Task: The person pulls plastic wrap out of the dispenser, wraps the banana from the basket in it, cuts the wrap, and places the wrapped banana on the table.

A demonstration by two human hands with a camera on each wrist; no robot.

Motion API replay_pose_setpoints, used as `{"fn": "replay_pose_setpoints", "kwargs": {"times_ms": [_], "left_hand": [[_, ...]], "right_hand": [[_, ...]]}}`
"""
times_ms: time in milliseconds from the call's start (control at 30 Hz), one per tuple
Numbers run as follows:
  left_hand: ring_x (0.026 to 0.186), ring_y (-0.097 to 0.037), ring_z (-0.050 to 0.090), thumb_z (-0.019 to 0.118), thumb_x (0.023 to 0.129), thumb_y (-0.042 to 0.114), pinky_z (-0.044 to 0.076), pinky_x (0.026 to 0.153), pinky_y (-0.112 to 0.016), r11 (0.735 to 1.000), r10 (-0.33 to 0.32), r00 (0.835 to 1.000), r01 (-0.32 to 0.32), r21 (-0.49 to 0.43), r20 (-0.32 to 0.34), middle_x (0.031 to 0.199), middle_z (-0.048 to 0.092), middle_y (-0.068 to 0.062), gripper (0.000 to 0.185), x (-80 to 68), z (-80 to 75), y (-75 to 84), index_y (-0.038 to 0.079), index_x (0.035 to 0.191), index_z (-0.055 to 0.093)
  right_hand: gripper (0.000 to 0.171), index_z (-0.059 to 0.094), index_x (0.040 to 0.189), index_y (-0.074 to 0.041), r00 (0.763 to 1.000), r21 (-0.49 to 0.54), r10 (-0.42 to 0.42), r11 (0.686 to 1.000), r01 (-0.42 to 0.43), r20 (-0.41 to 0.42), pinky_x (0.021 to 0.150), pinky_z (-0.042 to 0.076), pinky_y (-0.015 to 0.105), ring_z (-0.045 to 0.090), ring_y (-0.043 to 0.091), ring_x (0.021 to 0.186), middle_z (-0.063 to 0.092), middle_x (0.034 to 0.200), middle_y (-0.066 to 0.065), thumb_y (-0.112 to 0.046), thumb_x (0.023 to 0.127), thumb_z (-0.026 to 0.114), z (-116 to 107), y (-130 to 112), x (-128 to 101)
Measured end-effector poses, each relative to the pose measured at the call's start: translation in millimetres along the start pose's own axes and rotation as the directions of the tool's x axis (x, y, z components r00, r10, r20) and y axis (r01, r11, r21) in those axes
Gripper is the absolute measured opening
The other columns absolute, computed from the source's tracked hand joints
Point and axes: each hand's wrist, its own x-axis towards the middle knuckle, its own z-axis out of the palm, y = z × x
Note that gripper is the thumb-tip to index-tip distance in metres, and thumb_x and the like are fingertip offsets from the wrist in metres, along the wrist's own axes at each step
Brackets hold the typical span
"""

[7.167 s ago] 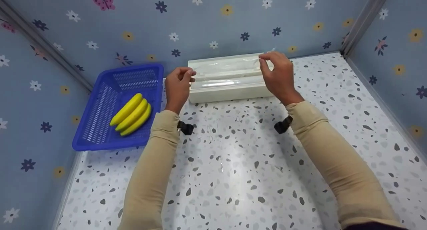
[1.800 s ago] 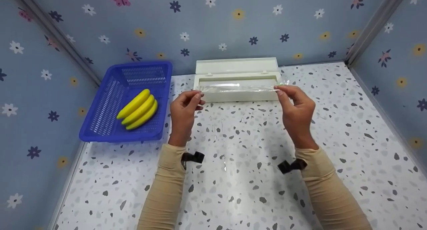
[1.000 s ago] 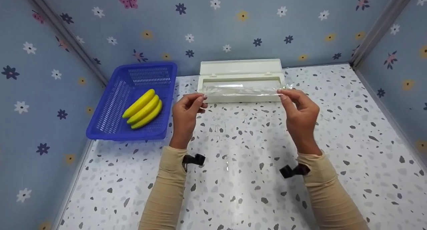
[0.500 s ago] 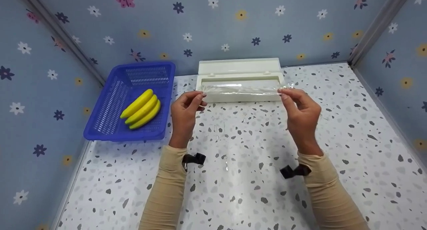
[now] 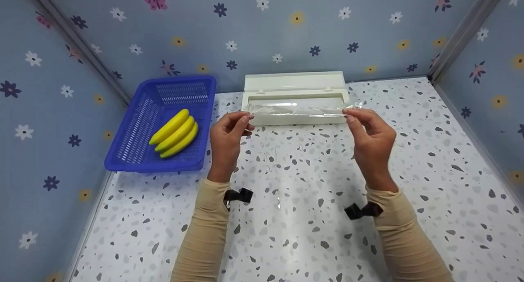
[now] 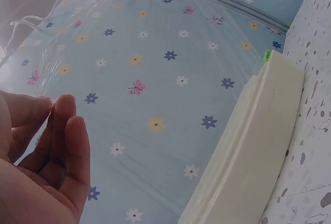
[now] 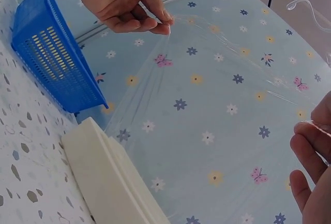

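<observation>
Clear plastic wrap is stretched between my two hands, above the front of a white wrap dispenser box whose lid is swung back. My left hand pinches the wrap's left corner between thumb and forefinger. At the right corner, my right hand pinches it the same way; the bunched end sticks out past the fingers. Both wrist views show the sheet running up from the box to the fingers, gathered into creases at the corners. A small green piece sits at the box's end.
A blue plastic basket stands left of the box, with a bunch of yellow bananas in it. Flower-patterned walls rise behind and at both sides. The speckled table top stretches toward me.
Earlier, my hands were farther back with the wrap over the lid; they have since drawn toward me, bringing the sheet's edge up above the box front. Over the last second they barely moved.
</observation>
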Motion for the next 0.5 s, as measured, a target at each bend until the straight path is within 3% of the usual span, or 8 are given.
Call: {"fn": "replay_pose_setpoints", "kwargs": {"times_ms": [500], "left_hand": [[0.078, -0.025, 0.068, 0.065, 0.098, 0.007, 0.058, 0.071, -0.041, 1.000, -0.004, 1.000, 0.004, -0.013, 0.003, 0.099, 0.071, -0.016, 0.014, -4.8, -2.1, 2.1, -0.004, 0.106, 0.071]], "right_hand": [[0.013, 0.067, 0.100, 0.018, 1.000, 0.016, -0.011, 1.000, 0.011, -0.003, 0.090, 0.052, 0.035, 0.067, 0.030, 0.098, 0.070, 0.098, 0.026, 0.018, 0.090, 0.059, 1.0, -5.2, -2.7]]}}
